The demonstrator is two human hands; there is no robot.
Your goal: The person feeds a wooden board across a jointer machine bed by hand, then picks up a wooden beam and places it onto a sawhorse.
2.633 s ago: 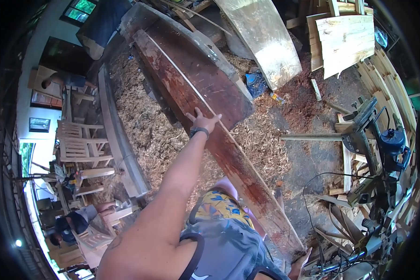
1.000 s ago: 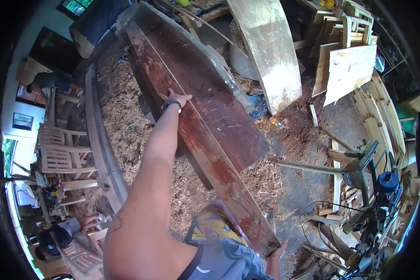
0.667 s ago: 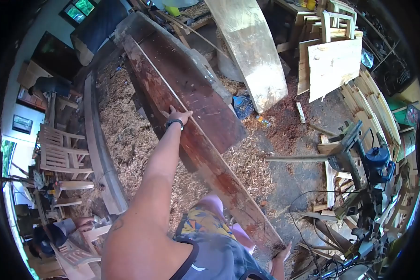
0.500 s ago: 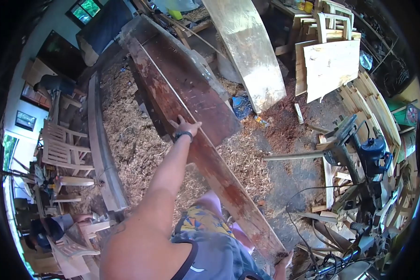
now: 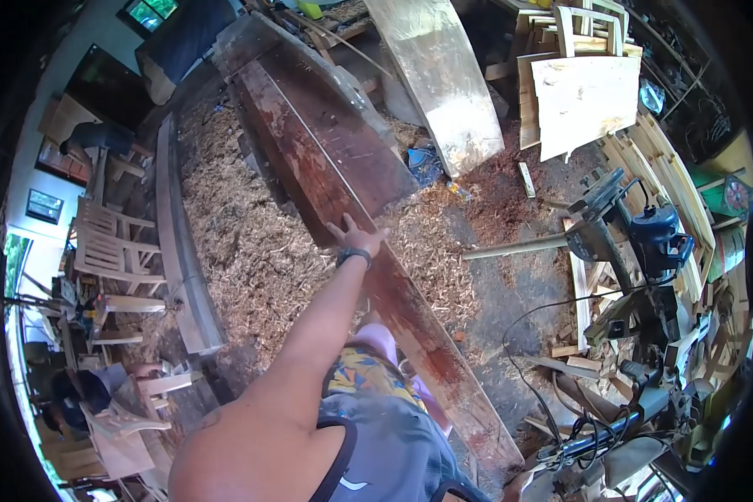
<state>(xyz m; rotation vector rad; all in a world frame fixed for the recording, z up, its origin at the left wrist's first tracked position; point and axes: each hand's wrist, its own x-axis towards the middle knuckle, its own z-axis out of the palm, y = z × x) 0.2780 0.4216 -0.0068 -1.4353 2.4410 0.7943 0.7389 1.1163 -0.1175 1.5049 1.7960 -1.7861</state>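
Observation:
A long wooden plank (image 5: 427,335), stained dark red-brown with worn pale patches, runs from a reddish bench surface (image 5: 343,142) down to the lower right. My left hand (image 5: 360,240) grips the plank across its width near the middle, fingers spread to the left side and thumb at the right edge. A dark band circles that wrist. Low in the view, my right hand (image 5: 520,485) is at the plank's near end, mostly cut off by blur and the frame; its fingers seem to hold that end.
Wood shavings (image 5: 251,234) cover the floor. A pale broad board (image 5: 443,84) leans beyond the bench. Right are a blue-bodied machine (image 5: 657,238), a trailing cable (image 5: 519,330) and stacked boards (image 5: 586,100). Wooden chairs (image 5: 117,243) and a bent-over person (image 5: 84,393) are left.
The plank and my left hand have shifted toward me and to the right relative to the bench. My right hand shows less clearly. The view has tilted slightly down.

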